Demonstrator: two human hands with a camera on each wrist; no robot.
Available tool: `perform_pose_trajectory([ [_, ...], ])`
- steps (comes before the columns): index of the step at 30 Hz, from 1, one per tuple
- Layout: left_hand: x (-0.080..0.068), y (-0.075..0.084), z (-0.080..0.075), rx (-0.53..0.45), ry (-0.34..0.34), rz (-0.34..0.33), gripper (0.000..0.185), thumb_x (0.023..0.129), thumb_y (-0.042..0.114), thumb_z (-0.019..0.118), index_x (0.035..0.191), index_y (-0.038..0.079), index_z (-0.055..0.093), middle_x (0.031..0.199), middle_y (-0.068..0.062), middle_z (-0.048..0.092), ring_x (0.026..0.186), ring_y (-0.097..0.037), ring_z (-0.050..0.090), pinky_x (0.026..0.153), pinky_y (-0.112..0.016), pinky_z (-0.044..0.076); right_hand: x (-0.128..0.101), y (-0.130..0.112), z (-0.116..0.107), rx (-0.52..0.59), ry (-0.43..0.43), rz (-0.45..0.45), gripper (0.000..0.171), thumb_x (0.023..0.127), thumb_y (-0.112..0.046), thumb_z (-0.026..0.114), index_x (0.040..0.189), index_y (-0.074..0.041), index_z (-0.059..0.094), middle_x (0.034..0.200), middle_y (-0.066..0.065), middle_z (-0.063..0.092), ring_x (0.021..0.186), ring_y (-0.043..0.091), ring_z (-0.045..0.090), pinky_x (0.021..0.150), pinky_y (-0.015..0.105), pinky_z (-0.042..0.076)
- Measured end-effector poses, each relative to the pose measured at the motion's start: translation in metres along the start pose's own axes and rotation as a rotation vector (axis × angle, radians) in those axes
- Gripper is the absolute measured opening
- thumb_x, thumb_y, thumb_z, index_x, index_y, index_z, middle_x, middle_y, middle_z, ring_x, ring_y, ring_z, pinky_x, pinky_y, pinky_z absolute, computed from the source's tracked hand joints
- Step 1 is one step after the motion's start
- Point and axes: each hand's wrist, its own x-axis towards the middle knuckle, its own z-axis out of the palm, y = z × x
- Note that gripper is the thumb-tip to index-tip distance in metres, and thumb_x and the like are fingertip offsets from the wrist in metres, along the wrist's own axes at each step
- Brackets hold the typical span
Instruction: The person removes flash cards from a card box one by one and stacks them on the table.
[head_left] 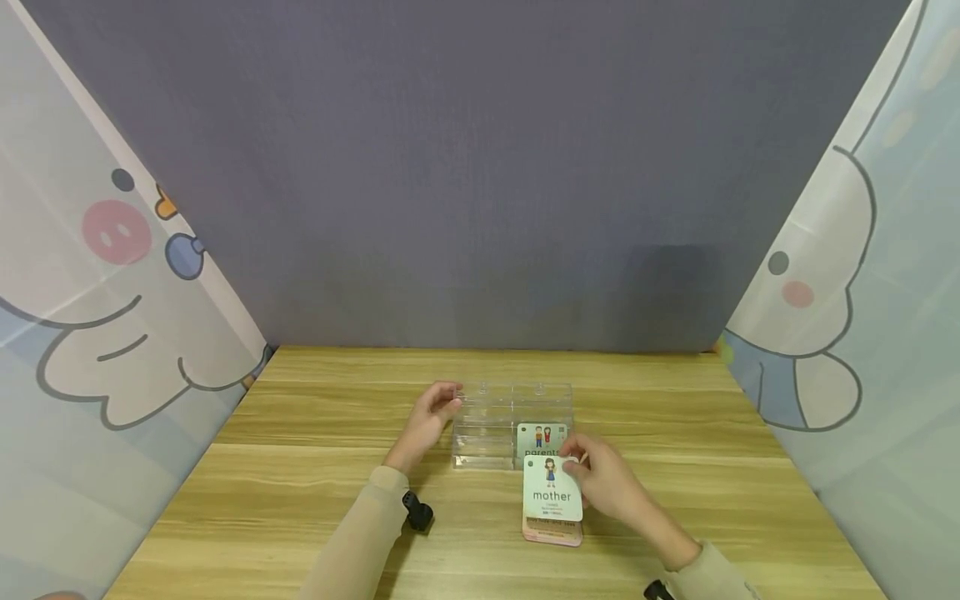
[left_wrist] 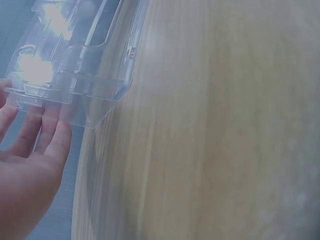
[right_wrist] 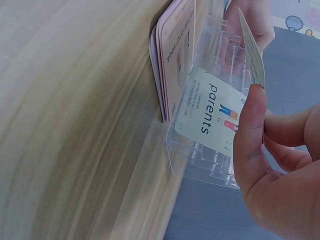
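A clear tiered plastic display rack point(head_left: 483, 442) with two columns stands on the table. At its left end, my left hand point(head_left: 429, 418) holds the side; some fingers show through the plastic point(left_wrist: 82, 82) in the left wrist view. A "parents" card point(head_left: 542, 435) leans in the right column. My right hand point(head_left: 603, 479) pinches the upper right edge of a "mother" card point(head_left: 551, 498) between thumb and fingers. That card appears nearly edge-on point(right_wrist: 252, 50) in the right wrist view. Beneath it in the head view lies a stack of pinkish cards point(head_left: 552, 536), in front of the rack.
The wood-grain table point(head_left: 315, 467) runs back to a dark grey panel point(head_left: 480, 183). Cartoon-printed curtains point(head_left: 120, 333) hang at both sides. A black wrist device point(head_left: 417, 512) sits by the left sleeve, another point(head_left: 657, 591) by the right.
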Motion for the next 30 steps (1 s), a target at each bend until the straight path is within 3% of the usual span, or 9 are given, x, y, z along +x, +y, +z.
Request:
perform_pose_trajectory([
  [3, -0.006, 0.014, 0.001, 0.000, 0.000, 0.011, 0.031, 0.103, 0.003, 0.058, 0.131, -0.007, 0.057, 0.126, -0.023, 0.060, 0.115, -0.032, 0.058, 0.096, -0.040, 0.048, -0.001, 0.002, 0.001, -0.003, -0.009, 0.015, 0.016, 0.093, 0.009, 0.063, 0.103, -0.004, 0.064, 0.090, 0.006, 0.055, 0.058, 0.016, 0.054, 0.043, 0.029, 0.051],
  [22, -0.011, 0.023, -0.001, -0.001, -0.012, 0.016, 0.028, 0.103, 0.005, 0.059, 0.130, 0.000, 0.060, 0.125, -0.019, 0.061, 0.115, -0.031, 0.058, 0.097, -0.044, 0.048, -0.004, 0.006, 0.009, -0.051, -0.068, 0.021, 0.015, 0.093, 0.009, 0.063, 0.103, -0.003, 0.062, 0.087, 0.006, 0.054, 0.058, 0.015, 0.054, 0.043, 0.029, 0.051],
  [25, -0.009, 0.019, -0.002, 0.005, -0.021, 0.005, 0.029, 0.103, 0.005, 0.058, 0.131, 0.001, 0.060, 0.125, -0.019, 0.060, 0.116, -0.030, 0.058, 0.098, -0.045, 0.047, -0.005, 0.006, 0.010, -0.042, -0.089, 0.019, 0.015, 0.093, 0.009, 0.062, 0.103, -0.002, 0.061, 0.088, 0.006, 0.054, 0.059, 0.016, 0.055, 0.043, 0.029, 0.051],
  [30, 0.000, -0.002, -0.001, 0.010, -0.003, -0.003, 0.031, 0.104, 0.007, 0.058, 0.135, -0.001, 0.057, 0.127, -0.019, 0.060, 0.117, -0.031, 0.057, 0.099, -0.046, 0.047, -0.006, 0.008, 0.010, -0.039, -0.119, 0.015, 0.014, 0.094, 0.008, 0.062, 0.105, -0.001, 0.061, 0.087, 0.006, 0.055, 0.055, 0.016, 0.055, 0.043, 0.028, 0.051],
])
